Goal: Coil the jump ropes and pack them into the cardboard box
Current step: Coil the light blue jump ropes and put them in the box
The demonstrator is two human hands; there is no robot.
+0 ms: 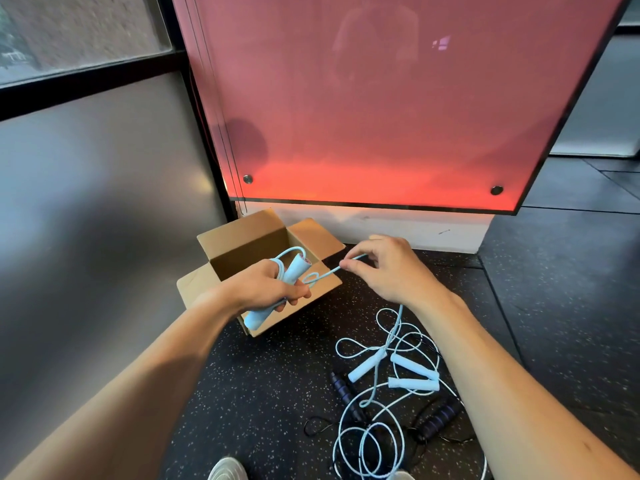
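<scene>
A glowing red panel [381, 116] fills the wall beyond both hands, and a dark speckled floor [270, 393] lies beneath them. The open box [242, 244] sits on the floor just behind and under the left hand [266, 287], flaps spread. That hand is wrapped round a pale blue rope [287, 263], clutching its two handles [296, 268] together with a few loops. The cord [325, 273] runs across to the right hand [391, 268], which pinches it between thumb and forefinger, the other fingers loosely curled; from there it drops to the floor. Below the right hand is a pile [381, 427] of loose ropes, pale blue and dark, tangled together. A white shoe [227, 469] shows near the left forearm.
</scene>
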